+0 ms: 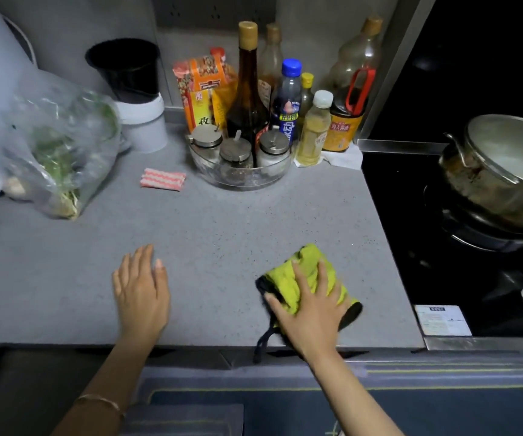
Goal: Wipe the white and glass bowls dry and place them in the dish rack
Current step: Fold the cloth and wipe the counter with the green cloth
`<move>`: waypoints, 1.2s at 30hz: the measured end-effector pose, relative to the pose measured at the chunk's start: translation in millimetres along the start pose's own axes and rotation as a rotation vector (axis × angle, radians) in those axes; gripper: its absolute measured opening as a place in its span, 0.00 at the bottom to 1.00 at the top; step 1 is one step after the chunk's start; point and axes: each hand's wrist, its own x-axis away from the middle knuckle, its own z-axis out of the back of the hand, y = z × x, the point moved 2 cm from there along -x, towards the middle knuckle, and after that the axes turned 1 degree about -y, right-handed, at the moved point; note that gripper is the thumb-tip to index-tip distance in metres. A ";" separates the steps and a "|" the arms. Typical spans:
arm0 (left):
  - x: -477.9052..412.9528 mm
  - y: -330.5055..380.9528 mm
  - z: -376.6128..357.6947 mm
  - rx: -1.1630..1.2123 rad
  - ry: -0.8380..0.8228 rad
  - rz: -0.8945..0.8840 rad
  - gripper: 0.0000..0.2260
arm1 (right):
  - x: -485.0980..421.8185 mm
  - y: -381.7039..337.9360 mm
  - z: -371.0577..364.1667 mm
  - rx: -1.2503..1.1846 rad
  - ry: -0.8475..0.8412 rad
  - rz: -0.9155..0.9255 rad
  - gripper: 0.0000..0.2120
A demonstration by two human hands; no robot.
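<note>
since neither the white bowl nor the glass bowl shows anywhere in the head view, and the dish rack is out of sight too, we can only say the task's things lie beyond the frame, and we cannot tell in which direction. what we do have is the drying tool: a yellow-green cloth (306, 259) with a dark edge, bunched on the grey tabletop (222, 228) near its front edge, toward the stove side. our right hand (309, 309) lies on top of it, fingers spread and fairly straight, pressing it down rather than closing round it. a dark cord (263, 344) from the cloth hangs over the front edge. our left hand (142, 294) is well apart to the left, fingers straight and together, holding nothing; whether it touches the surface we cannot tell. the cloth is too bunched to give a clear long axis. so the right hand is plainly the nearer one for the cloth, and we judge the left is the free one to fetch a bowl. farther back stand a clear tray of seasoning jars (241, 174), a pink striped sponge cloth (163, 179) and a plastic bag of greens (62, 152); a lidded pot (499, 171) sits on the hob to the right.
</note>
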 end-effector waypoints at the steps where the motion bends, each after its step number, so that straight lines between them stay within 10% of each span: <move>1: -4.1 -8.3 4.5 -0.012 0.015 0.018 0.28 | -4.8 -29.5 -10.4 0.012 -0.024 0.084 0.36; 10: -45.0 -32.7 10.2 0.010 0.120 0.053 0.29 | -59.1 -203.3 -74.4 -0.009 -0.297 0.637 0.29; 24: -73.6 99.3 -75.8 0.114 -0.001 -0.157 0.27 | -217.9 61.7 27.8 0.200 -0.144 0.297 0.42; 36: -89.4 140.0 -111.7 0.076 -0.032 -0.203 0.27 | -313.3 69.5 30.4 0.153 -0.275 0.420 0.30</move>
